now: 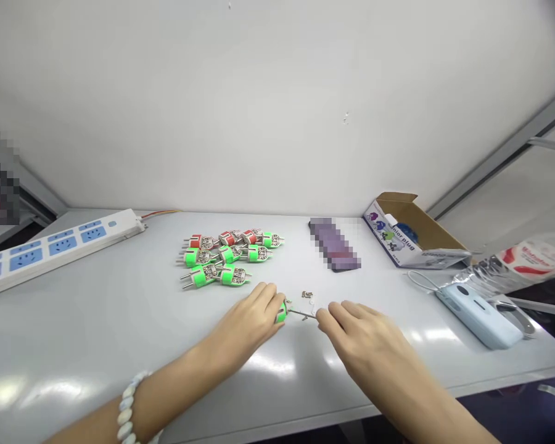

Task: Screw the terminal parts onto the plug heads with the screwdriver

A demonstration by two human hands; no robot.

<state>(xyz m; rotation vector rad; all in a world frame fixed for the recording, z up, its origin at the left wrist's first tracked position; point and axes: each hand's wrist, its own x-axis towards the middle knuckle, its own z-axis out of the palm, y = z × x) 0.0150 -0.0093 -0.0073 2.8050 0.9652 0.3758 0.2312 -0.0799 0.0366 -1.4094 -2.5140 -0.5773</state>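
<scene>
Green plug (282,312) clenched tight in the left hand (245,327), low on the surface (120,320)! Right hand (365,339) has its fingers closed on a thin metal rod (303,314) touching that plug, with tiny metal bits (307,294) just beyond and a heap of plugs (226,259) behind!

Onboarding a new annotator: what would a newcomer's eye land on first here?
The pile of two-pin plugs with green and red bodies stands out first, in the middle of the table. Just in front of it, the left hand holds a green plug, whose thin metal pin reaches toward the right hand. Farther left, a white power strip with blue sockets draws the eye too.
</scene>
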